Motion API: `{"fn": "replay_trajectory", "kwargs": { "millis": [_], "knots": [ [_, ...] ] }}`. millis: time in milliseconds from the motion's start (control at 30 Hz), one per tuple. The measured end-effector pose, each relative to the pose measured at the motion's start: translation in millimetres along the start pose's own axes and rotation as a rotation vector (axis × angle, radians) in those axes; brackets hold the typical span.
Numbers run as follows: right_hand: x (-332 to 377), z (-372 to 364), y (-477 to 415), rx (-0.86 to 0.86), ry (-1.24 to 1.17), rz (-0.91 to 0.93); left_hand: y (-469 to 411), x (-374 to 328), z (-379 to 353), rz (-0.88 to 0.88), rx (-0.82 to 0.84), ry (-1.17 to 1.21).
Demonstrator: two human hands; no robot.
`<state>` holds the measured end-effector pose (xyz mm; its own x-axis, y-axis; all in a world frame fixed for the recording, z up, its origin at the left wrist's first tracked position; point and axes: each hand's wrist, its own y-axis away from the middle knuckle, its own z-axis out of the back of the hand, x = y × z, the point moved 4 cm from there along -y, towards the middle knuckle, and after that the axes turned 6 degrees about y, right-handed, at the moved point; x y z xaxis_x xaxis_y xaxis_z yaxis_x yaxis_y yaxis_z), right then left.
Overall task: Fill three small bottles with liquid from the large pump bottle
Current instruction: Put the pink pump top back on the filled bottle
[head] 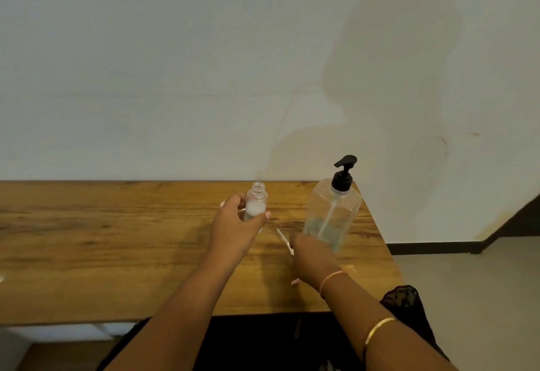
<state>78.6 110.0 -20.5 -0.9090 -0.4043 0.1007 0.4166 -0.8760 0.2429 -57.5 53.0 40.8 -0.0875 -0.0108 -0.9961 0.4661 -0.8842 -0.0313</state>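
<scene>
My left hand (pixel 235 224) grips a small clear bottle (pixel 255 201), lifted above the wooden table (pixel 117 224). Its neck is open, without a cap, and white liquid shows inside. To the right stands the large clear pump bottle (pixel 333 213) with a black pump head (pixel 343 173), tilted slightly and holding a little liquid at the bottom. My right hand (pixel 312 253) holds this bottle near its base; its fingers are hidden behind the hand. A thin white tube (pixel 285 240) lies on the table between my hands. Other small bottles are mostly hidden behind my left hand.
The table's right edge (pixel 385 242) runs just past the pump bottle, with grey floor (pixel 467 283) beyond. A white wall (pixel 204 78) rises directly behind the table. A small pinkish object (pixel 294 281) lies under my right wrist.
</scene>
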Motion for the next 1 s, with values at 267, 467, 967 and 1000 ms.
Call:
{"fn": "replay_trajectory", "kwargs": {
  "millis": [267,467,967,1000],
  "knots": [
    [6.4,-24.7,-17.8,-0.034,0.060,-0.094,-6.1,4.6,2.1,0.029,0.025,0.029],
    [12.1,28.0,-3.0,-0.288,-0.362,-0.059,-10.5,5.8,7.0,0.017,0.017,0.004],
    [6.2,106.8,54.8,-0.826,-0.377,0.224,-17.7,1.1,2.4,-0.105,-0.038,-0.072],
    [5.9,107.5,55.1,-0.834,-0.358,0.223,-18.0,1.5,2.5,-0.112,-0.041,-0.083]
  ]
}}
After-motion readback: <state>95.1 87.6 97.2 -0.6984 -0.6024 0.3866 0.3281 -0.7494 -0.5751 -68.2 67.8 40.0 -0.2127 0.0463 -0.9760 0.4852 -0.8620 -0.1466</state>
